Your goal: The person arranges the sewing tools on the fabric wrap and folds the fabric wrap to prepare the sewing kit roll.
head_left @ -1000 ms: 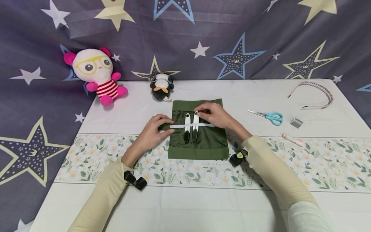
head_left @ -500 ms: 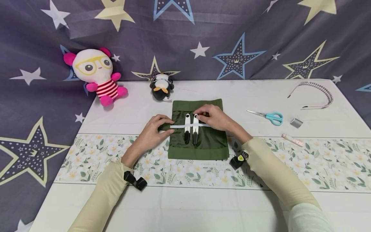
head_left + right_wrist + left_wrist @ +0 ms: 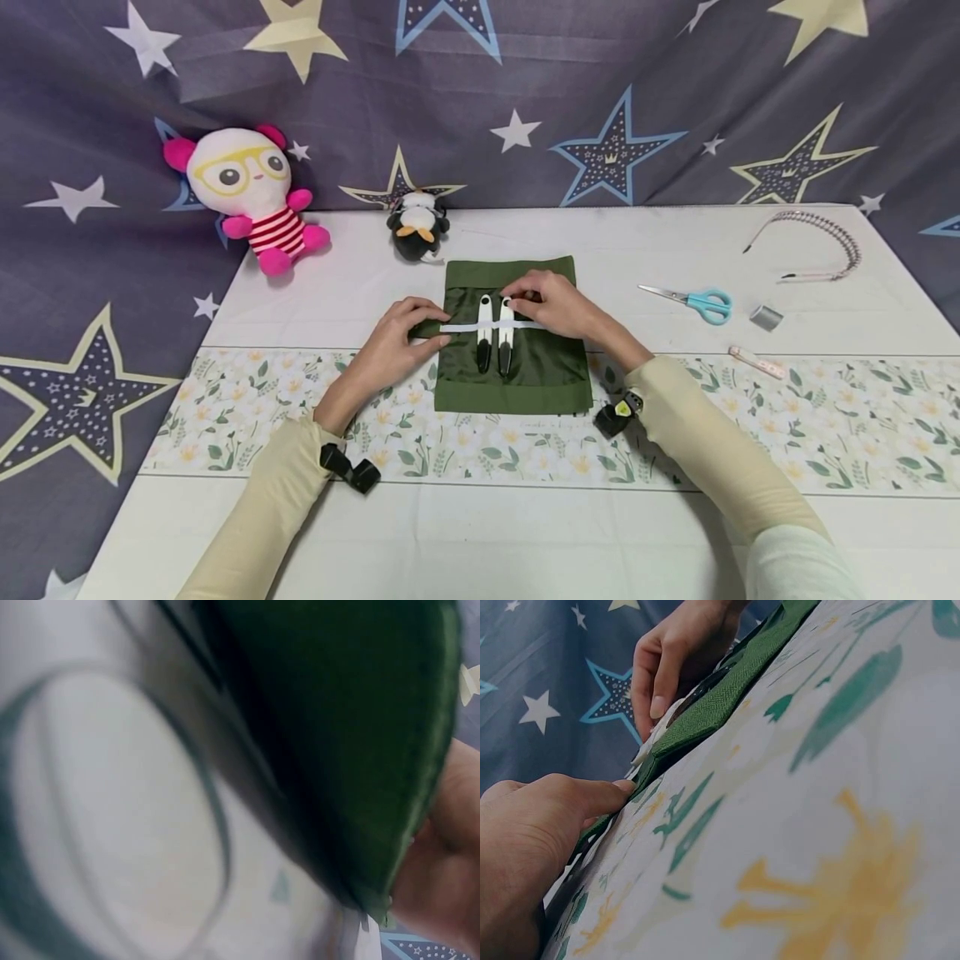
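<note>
A dark green cloth organizer [image 3: 465, 392] lies flat on the table, with a white elastic band [image 3: 459, 328] across its middle. Two slim white tools with black lower ends, their kind unclear, sit side by side under the band: a left one [image 3: 485, 310] and a right one [image 3: 506, 337]. My left hand [image 3: 393, 337] pinches the organizer's left edge by the band's end. With thumb and fingers, my right hand [image 3: 558, 304] pinches the top of the right tool. In the right wrist view, green cloth [image 3: 337, 735] hides most of that hand.
To the right lie blue-handled scissors [image 3: 708, 306], a grey thread spool [image 3: 767, 317], a small pink-and-white item [image 3: 757, 362] and a headband [image 3: 847, 237]. A pink-eared plush [image 3: 258, 196] and a penguin toy [image 3: 417, 227] are at the back left.
The right white-and-black tool has slid slightly toward me under the band, my right hand moving with it. My left hand has stayed on the organizer's edge.
</note>
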The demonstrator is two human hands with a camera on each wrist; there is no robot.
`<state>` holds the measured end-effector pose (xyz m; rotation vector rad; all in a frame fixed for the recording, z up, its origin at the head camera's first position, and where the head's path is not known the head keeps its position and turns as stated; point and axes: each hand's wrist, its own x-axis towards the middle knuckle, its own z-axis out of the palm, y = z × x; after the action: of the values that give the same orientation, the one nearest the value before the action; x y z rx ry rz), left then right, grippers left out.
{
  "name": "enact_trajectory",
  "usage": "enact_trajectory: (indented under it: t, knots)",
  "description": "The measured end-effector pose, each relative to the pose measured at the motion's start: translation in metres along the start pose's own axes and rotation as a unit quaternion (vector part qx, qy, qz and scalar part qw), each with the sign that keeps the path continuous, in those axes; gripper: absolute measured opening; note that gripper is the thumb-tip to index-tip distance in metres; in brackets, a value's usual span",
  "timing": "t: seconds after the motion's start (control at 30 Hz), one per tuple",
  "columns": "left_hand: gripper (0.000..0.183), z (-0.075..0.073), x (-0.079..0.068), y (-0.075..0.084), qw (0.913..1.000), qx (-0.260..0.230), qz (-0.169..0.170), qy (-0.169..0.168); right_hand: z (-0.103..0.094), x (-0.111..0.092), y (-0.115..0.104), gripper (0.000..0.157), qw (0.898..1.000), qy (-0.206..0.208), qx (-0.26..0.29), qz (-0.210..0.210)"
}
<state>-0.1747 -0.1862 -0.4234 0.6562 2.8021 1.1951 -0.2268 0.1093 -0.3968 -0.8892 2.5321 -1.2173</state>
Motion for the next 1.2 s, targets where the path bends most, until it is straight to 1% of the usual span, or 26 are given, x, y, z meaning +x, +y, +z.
enact_trajectory:
  t: [0.2,0.4,0.6,0.87,1.07,1.2]
  knots:
    - [0.035,0.000,0.000,0.001,1.0000,-0.001,-0.005,-0.002,-0.002,-0.002,-0.001,0.025,1.000,0.012,0.005,0.002]
    - [0.035,-0.001,-0.001,0.000,1.0000,-0.003,-0.003,0.000,-0.011,-0.014,0.003,0.025,0.999,0.037,0.021,0.006]
    - [0.035,0.000,0.000,0.000,1.0000,-0.002,-0.002,-0.002,-0.029,-0.038,0.012,0.025,0.996,0.073,0.047,0.034]
    - [0.035,-0.001,0.000,0.000,1.0000,-0.001,-0.001,0.000,-0.057,-0.071,0.031,0.027,0.989,0.123,0.056,0.059]
    - [0.034,-0.001,-0.001,0.000,1.0000,0.000,-0.002,0.001,-0.077,-0.093,0.039,0.027,0.984,0.158,0.041,0.065]
    - [0.034,-0.001,0.000,0.000,1.0000,0.001,0.001,0.000,-0.092,-0.110,0.047,0.028,0.977,0.187,0.028,0.093]
